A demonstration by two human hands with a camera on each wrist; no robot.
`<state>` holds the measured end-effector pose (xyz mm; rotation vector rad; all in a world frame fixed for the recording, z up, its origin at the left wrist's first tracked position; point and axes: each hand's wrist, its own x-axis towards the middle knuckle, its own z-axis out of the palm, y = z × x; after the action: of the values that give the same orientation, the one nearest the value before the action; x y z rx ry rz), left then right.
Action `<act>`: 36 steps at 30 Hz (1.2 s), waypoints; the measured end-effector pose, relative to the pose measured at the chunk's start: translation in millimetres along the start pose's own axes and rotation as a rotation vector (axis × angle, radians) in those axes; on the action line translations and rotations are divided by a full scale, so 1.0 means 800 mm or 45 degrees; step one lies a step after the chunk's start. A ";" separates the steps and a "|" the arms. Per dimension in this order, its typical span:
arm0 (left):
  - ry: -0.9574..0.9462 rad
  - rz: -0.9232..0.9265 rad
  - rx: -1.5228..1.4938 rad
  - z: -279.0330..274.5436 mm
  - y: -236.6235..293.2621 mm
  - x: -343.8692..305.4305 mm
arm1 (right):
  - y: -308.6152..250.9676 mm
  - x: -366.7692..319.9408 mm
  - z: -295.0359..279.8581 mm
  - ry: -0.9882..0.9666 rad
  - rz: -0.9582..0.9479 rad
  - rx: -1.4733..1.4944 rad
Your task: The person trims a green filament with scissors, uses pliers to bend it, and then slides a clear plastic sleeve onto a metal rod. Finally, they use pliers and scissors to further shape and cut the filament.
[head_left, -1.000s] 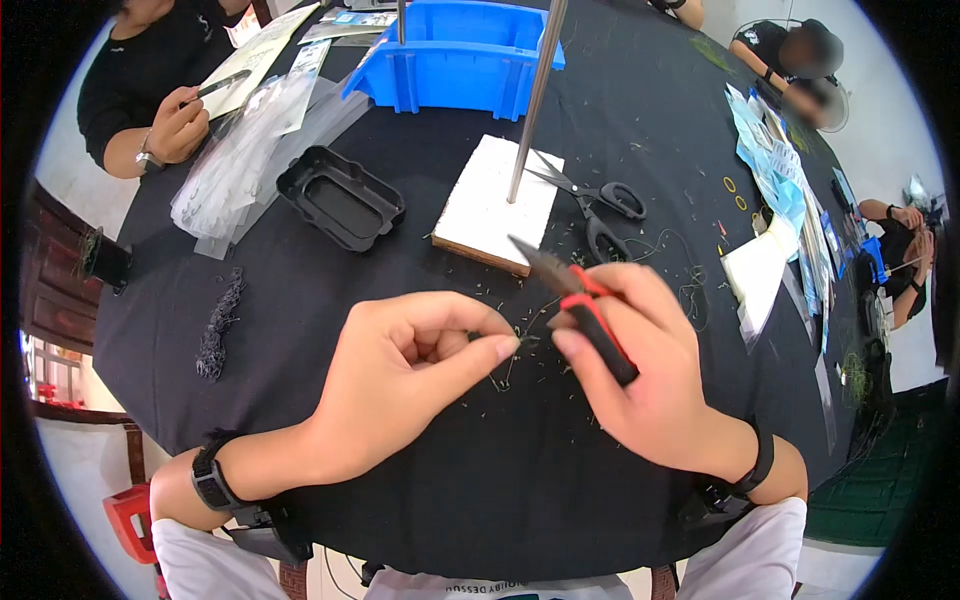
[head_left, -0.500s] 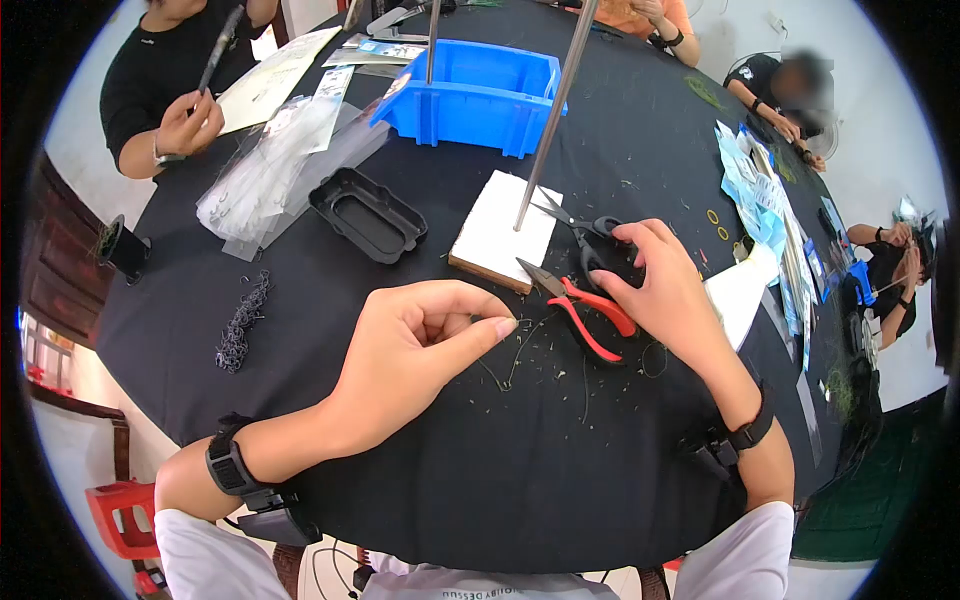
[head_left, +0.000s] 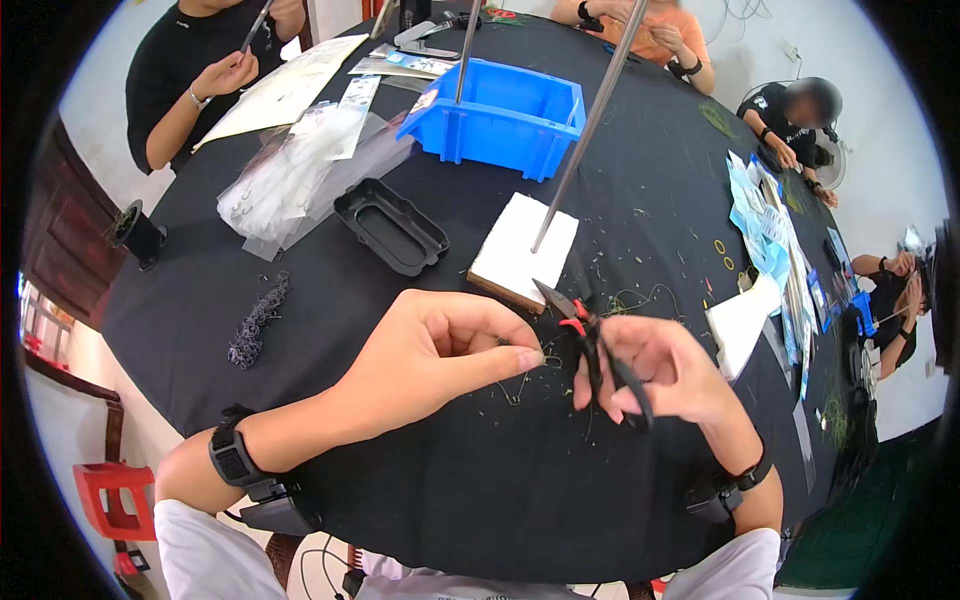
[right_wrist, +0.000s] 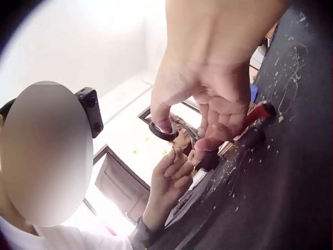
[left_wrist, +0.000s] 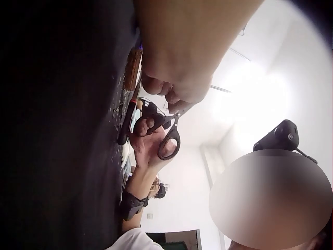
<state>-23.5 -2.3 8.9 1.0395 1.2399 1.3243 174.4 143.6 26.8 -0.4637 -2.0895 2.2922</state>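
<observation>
Thumb and fingertips of my left hand [head_left: 445, 350] pinch something small and dark, with thin line [head_left: 515, 392] beside it. My right hand [head_left: 665, 370] holds black scissors [head_left: 632, 385] to the right of it; in the left wrist view the fingers are at one handle loop and the thumb by the other loop [left_wrist: 169, 148]. Red-handled pliers [head_left: 560, 305] lie on the black cloth, partly behind the scissors and right hand; their red handle [right_wrist: 255, 117] shows in the right wrist view beneath the fingers.
A white block [head_left: 515, 250] with an upright metal rod [head_left: 590, 125] stands ahead. Beyond are a black tray [head_left: 390, 225] and blue bin [head_left: 500, 120]. Dark hooks [head_left: 260, 320] lie left, packets [head_left: 765, 235] right. Other people sit around the table.
The pliers, in my right hand a second ago, lie on the cloth. That hand has taken the scissors from beside the block and brought them near my left hand, which keeps its pinch.
</observation>
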 end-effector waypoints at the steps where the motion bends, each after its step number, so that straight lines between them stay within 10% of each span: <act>1: -0.021 -0.008 -0.039 0.000 -0.001 0.000 | 0.008 0.000 0.000 -0.006 -0.030 -0.077; 36: -0.211 -0.350 -0.420 -0.019 0.004 0.004 | 0.016 0.000 0.006 -0.124 -0.180 -0.630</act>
<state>-39.5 -0.9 10.1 0.7015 0.9612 1.1551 175.5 137.3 14.9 -0.1961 -2.6403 1.7442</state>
